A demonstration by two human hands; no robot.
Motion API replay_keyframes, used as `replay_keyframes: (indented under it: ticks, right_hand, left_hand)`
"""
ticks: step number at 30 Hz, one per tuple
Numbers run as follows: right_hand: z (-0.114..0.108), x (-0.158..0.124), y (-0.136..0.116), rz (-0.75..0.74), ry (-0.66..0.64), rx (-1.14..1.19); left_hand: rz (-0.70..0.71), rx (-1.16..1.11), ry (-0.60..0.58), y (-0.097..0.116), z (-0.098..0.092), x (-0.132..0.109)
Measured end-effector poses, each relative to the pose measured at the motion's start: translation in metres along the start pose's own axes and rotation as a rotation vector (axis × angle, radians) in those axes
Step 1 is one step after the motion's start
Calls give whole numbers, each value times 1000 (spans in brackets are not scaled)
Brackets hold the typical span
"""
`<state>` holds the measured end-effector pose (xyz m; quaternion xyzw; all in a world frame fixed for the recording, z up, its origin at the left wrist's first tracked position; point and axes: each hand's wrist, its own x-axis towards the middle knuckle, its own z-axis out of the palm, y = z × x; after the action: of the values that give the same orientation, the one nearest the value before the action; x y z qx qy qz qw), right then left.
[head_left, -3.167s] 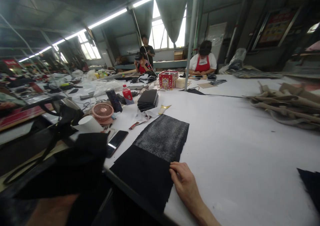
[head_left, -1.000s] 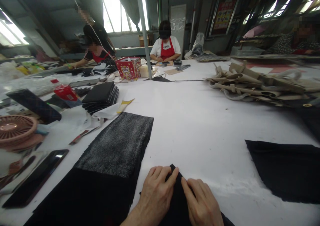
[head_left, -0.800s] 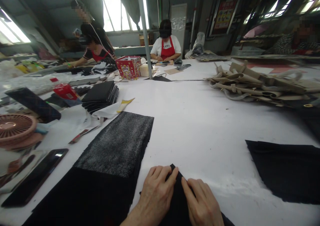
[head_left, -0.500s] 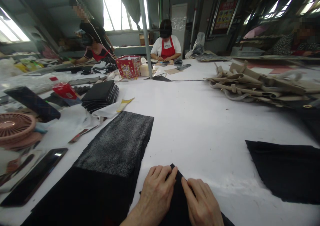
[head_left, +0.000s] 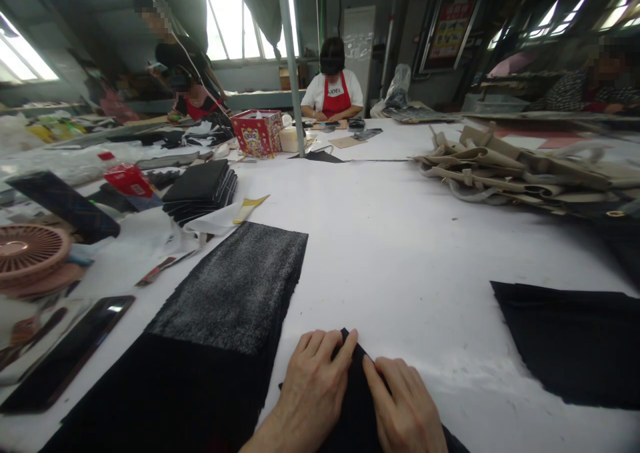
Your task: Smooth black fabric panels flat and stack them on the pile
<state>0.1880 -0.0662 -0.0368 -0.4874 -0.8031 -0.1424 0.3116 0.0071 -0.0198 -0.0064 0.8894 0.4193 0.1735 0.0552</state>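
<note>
Near the front edge of the white table [head_left: 380, 253], a piece of black fabric [head_left: 356, 399] lies under both my hands. My left hand [head_left: 313, 383] has its fingers curled over the fabric's left edge, thumb and forefinger meeting by its far corner. My right hand [head_left: 403, 403] pinches the right edge, its forefinger stretched along it. Part of the fabric is hidden beneath my palms. To the left sits a stack of black fabric pieces [head_left: 227, 286], the top one showing a speckled grey patch. More black fabric pieces [head_left: 570, 343] lie at the right.
On the left are a phone [head_left: 70, 349], a pink fan [head_left: 30, 253], a red-labelled bottle [head_left: 131, 178] and folded black pieces [head_left: 200, 189]. Beige pieces [head_left: 515, 166] are heaped at the right. A metal pole [head_left: 290, 59] rises behind a red box [head_left: 257, 133]. Several people work beyond.
My hands and the black fabric stay almost still; my left thumb and forefinger shift very slightly. In the background, a co-worker at the left moves a little.
</note>
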Motion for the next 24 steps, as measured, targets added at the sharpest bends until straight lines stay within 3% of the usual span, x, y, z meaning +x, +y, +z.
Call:
replay_keyframes:
  ticks: [24]
  right_hand:
    - [0, 2, -2, 5, 12, 2]
  left_hand:
    - [-25, -13, -8, 3, -3, 2]
